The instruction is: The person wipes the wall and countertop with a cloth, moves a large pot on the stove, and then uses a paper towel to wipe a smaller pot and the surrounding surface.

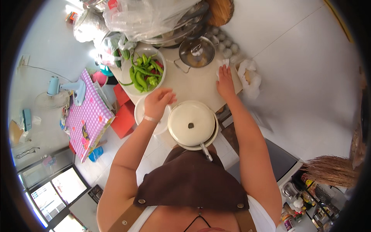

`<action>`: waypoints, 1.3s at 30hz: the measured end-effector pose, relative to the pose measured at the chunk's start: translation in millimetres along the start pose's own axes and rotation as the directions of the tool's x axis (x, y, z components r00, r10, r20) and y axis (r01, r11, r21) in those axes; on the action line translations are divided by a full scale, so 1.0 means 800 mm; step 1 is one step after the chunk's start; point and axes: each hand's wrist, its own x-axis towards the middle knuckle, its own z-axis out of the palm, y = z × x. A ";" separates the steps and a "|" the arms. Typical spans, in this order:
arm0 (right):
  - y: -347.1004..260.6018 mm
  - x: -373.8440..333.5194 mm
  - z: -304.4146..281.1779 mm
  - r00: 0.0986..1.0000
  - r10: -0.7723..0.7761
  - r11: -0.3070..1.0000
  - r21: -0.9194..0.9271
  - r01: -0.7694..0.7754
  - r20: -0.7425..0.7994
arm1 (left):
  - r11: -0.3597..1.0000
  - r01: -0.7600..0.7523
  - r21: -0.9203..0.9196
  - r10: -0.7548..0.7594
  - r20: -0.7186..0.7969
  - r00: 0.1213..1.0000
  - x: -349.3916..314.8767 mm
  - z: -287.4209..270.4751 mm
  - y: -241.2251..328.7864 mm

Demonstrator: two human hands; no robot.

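Note:
My right hand (225, 83) lies at the table's right edge, fingers stretched over a white paper tissue (224, 62) and pressing it to the tabletop. My left hand (157, 103) hovers above a white bowl (140, 116), fingers loosely bent with nothing in them. Between my forearms, close to my body, sits a cream pan with a lid (191, 123), its handle pointing toward me. Beyond my left hand, a white bowl (164, 63) holds several green peppers (145, 73) and some red ones, partly covered. A glass-lidded pot (197, 52) stands farther back.
Eggs in a tray (226, 44) and a crumpled white plastic bag (249, 79) line the right side of the table (193, 87). Plastic bags (147, 19) and pans crowd the back. A red box (125, 118) and checkered cloth (87, 116) are left; the wall is right.

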 end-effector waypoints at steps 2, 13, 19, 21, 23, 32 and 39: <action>0.000 -0.001 0.034 0.993 0.045 0.999 -0.015 -0.044 0.111 | 0.979 0.109 0.171 -0.118 0.044 0.992 -0.059 -0.033 -0.023; 0.001 -0.097 0.019 0.837 -0.505 0.860 0.208 0.467 0.210 | 0.656 0.674 -0.339 -0.597 0.312 0.739 -0.177 -0.003 -0.188; 0.023 -0.179 -0.024 0.972 -0.223 0.950 0.243 0.199 0.076 | 0.696 0.596 -0.401 -0.545 0.247 0.802 -0.158 0.039 -0.167; 0.023 -0.210 -0.030 0.997 -0.018 0.953 0.302 0.038 -0.068 | 0.741 0.562 -0.366 -0.508 0.241 0.827 -0.141 0.051 -0.164; 0.021 -0.242 -0.025 0.954 0.253 0.882 0.443 -0.159 -0.161 | 0.768 0.535 -0.352 -0.484 0.228 0.845 -0.120 0.062 -0.161; 0.080 -0.239 -0.032 0.559 0.829 0.251 0.889 -0.384 0.007 | 0.833 0.474 -0.285 -0.423 0.223 0.878 -0.012 0.115 -0.130; 0.075 -0.207 -0.058 0.609 0.779 0.135 0.907 -0.398 0.152 | 0.883 0.426 -0.196 -0.378 0.240 0.894 0.046 0.123 -0.114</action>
